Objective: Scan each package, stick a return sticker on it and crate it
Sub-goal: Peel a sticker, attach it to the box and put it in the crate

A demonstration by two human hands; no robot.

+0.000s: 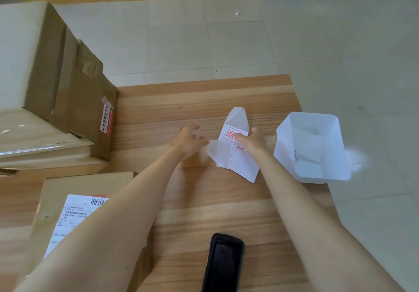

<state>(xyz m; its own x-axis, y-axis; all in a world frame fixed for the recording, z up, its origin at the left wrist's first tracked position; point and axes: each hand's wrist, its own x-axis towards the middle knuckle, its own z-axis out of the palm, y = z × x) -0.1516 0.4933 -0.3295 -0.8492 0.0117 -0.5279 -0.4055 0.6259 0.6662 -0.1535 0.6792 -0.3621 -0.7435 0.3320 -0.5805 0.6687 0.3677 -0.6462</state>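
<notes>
A person reaches with 2 bare hands for a sheet of return stickers (235, 162) lying toward the far side of a wooden desk (204, 205), apparently to peel off 1 sticker for the parcel waiting beside them. The right hand (254, 143) rests on the sheet, its fingers (240, 135) laid across the red printed characters with the thumb lifted; whether they pin the paper flat or pinch an edge cannot be told. The left hand (189, 141), blurred, hovers just beside the sheet's left corner with fingers loosely spread and nothing in them, placed as if to steady or lift the backing. The package (68, 214), a flat brown box with its barcode label facing up, sits at the near left of the desk, partly under the left forearm. A black handheld scanner (223, 264) lies at the near edge between the forearms, within easy reach. A white container (317, 130) stands just right of the sheet, overhanging the desk's edge. To the far left, 1 big carton (74, 96) carries a red-and-white label (106, 119).
</notes>
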